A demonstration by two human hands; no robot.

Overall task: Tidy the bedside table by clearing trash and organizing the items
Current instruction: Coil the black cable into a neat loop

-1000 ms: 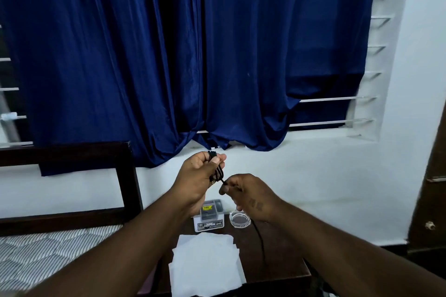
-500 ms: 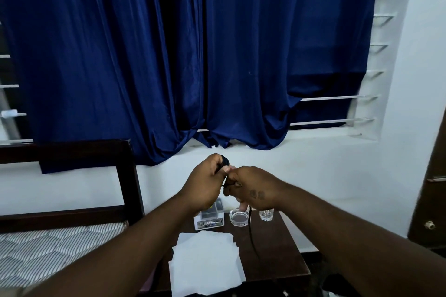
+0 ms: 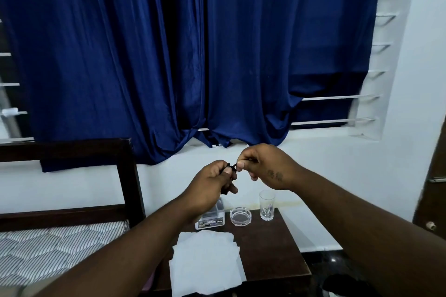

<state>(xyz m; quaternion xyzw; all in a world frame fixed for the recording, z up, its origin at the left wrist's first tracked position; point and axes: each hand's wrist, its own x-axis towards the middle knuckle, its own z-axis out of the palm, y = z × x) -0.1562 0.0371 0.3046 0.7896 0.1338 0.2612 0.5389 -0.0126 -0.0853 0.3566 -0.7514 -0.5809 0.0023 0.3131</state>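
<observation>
Both hands are raised above the dark wooden bedside table (image 3: 275, 248). My left hand (image 3: 207, 188) grips a small bundle of coiled black cable (image 3: 232, 168), mostly hidden in the fist. My right hand (image 3: 265, 166) pinches the cable's end just beside the left thumb. On the table lie several white paper sheets (image 3: 205, 263) at the front. Behind them stand a small white box (image 3: 211, 220), partly hidden by my left wrist, a glass ashtray (image 3: 240, 216) and a clear drinking glass (image 3: 267, 205).
A dark bed frame (image 3: 125, 176) with a striped mattress (image 3: 48, 248) is to the left of the table. Blue curtains (image 3: 169, 55) hang over a barred window behind. A white wall runs behind the table, and a dark door (image 3: 434, 188) stands at the right edge.
The loose cable that hung down to the table is gone from view, wound up at the hands. My right hand rose to the level of the left. The drinking glass is now uncovered.
</observation>
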